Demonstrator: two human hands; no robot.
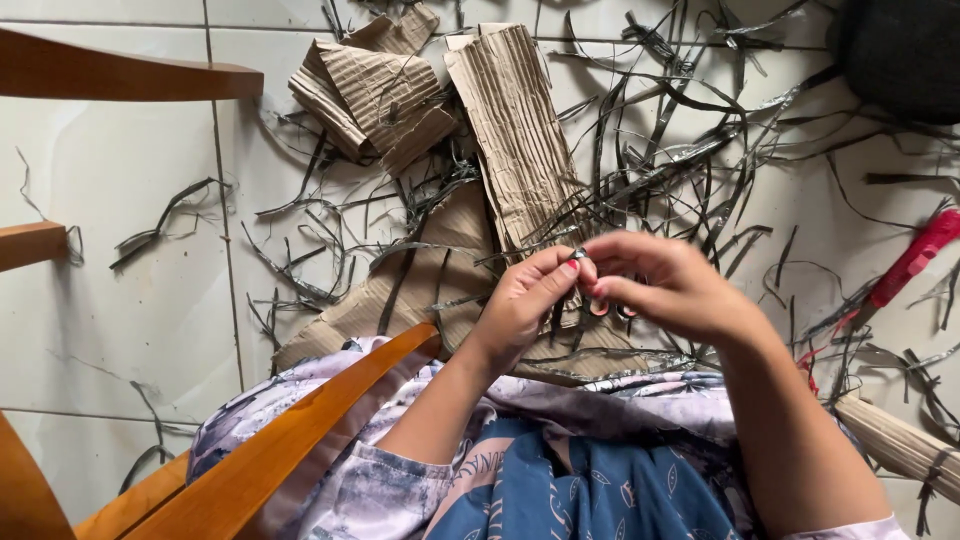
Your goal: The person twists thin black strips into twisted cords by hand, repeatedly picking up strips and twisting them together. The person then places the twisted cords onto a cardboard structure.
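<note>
My left hand [525, 300] and my right hand [665, 285] meet above my lap, fingertips pinched together on a thin dark strip [578, 256]. The strip is small and mostly hidden between the fingers. Below the hands lies flattened brown cardboard [420, 270] on the white tiled floor [110, 300], strewn with several loose dark strips [670, 130]. My patterned clothing [560, 470] fills the bottom of the view.
Corrugated cardboard pieces [375, 90] lie at the top centre. A red-handled tool [915, 260] rests at the right, a bundle of pale sticks [900, 440] at lower right. Wooden chair parts [110, 75] stand at left; a dark round object [905, 50] sits top right.
</note>
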